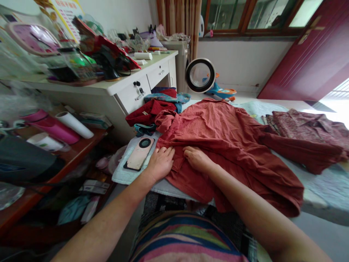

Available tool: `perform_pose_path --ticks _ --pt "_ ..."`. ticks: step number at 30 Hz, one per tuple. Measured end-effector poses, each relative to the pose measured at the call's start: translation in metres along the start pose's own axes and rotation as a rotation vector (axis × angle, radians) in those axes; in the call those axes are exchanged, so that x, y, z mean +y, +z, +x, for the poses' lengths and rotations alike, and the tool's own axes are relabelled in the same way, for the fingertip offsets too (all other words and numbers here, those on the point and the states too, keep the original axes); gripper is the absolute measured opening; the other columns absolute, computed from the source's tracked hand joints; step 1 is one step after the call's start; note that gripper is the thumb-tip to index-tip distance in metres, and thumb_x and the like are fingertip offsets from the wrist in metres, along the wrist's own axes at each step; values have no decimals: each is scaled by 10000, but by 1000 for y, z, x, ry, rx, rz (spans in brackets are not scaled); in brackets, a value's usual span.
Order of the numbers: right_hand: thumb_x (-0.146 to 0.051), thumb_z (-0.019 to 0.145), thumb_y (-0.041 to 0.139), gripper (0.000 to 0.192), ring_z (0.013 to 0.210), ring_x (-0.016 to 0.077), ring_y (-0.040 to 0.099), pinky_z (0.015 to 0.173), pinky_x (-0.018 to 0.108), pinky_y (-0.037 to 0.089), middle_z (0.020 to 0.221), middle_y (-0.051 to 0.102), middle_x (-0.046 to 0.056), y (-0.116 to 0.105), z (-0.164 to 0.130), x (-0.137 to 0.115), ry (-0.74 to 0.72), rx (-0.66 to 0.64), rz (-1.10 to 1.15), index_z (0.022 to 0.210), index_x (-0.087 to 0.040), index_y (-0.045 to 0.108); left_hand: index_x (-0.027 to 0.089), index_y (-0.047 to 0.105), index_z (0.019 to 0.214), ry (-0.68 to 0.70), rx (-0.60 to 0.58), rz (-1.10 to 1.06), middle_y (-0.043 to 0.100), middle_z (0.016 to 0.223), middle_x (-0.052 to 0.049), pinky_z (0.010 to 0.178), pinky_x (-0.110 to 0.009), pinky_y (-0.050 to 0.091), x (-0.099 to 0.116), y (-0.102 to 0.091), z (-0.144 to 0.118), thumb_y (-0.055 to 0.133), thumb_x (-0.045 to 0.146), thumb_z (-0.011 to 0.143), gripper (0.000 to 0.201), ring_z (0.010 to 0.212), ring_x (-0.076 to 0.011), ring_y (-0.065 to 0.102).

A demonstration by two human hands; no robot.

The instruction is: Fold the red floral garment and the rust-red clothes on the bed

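On the bed's pale blue sheet we see a rust-red shirt spread out, its near hem hanging over the edge. Our left hand lies flat on the shirt's left margin, fingers extended and released — not gripping. Our right hand rests palm-down just beside it, fingers loosely curled onto the cloth; we cannot tell whether they pinch a fold. A phone lies face-down just left of the left hand — a patterned maroon garment sits further right.
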State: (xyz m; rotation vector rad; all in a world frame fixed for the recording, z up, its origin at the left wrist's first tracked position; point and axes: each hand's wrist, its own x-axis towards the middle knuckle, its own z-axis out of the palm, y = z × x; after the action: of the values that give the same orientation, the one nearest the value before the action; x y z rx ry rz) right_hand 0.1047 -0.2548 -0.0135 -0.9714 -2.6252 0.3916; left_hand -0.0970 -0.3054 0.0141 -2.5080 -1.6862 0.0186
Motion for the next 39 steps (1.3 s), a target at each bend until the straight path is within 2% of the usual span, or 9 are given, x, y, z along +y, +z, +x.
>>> perform_pose_path --ticks 5,8,12,16,21,26,30,35,39 --pt "-234 928 526 329 1170 216 534 1036 372 387 1315 543 120 -6 -7 -11 13 -55 -1 1241 -186 616 190 583 1242 15 2 45 652 1189 -110 891 -437 400 -2 -8 -13 555 334 895 376 1072 -293 528" --pt "-393 926 553 392 1275 288 462 1078 476 337 1401 482 130 -11 -15 -22 -16 -112 -45 1285 -251 619 202 587 1223 36 -1 44 648 1171 -107 900 -432 395 -4 -8 -15 564 345 893 361 1063 -287 528" --pt "-386 922 559 413 1369 308 369 1120 555 240 1434 490 98 -15 -35 -37 -72 -168 -22 1322 -288 590 195 586 1221 62 -4 30 639 1178 -120 920 -451 395 -7 -5 -13 582 323 879 365 1059 -293 531" --pt "-327 908 573 455 1362 266 387 1134 537 219 1425 514 88 -21 -54 -51 -122 -200 33 1360 -284 549 221 591 1209 84 -20 -50 624 1217 -103 946 -436 402 -16 -3 -11 629 320 844 381 1078 -281 527" --pt "-312 929 540 321 1235 209 506 1123 447 275 1297 606 67 -27 -54 -57 -147 -186 68 1230 -260 640 222 631 1079 170 19 -111 629 1179 -77 982 -415 389 -21 -7 -20 642 271 838 247 1113 -255 512" --pt "-304 909 555 471 1406 251 332 1143 466 258 1480 458 98 -19 -46 -59 -82 -152 87 1373 -225 529 220 655 933 187 44 -83 653 954 -66 896 -399 413 -20 -9 -34 535 180 891 133 995 -233 552" --pt "-278 900 559 427 1392 249 362 1144 498 244 1445 513 63 -15 -58 -66 -90 -205 118 1327 -262 573 212 670 853 189 32 -86 662 867 -68 821 -385 428 -24 -10 -38 519 164 885 162 918 -227 574" --pt "-234 924 524 285 1166 192 559 1056 380 377 1218 665 60 -36 -92 -62 -22 -99 175 1176 -238 656 205 671 926 153 106 -96 675 875 -74 823 -391 450 -22 -12 -31 519 201 896 155 915 -242 585" --pt "-224 952 458 246 1014 207 588 934 353 449 1098 674 82 -63 -137 -33 269 137 4 1073 -214 672 193 616 1162 61 262 -57 625 1179 -123 960 -432 426 -19 -6 -19 554 174 845 324 1127 -294 534"
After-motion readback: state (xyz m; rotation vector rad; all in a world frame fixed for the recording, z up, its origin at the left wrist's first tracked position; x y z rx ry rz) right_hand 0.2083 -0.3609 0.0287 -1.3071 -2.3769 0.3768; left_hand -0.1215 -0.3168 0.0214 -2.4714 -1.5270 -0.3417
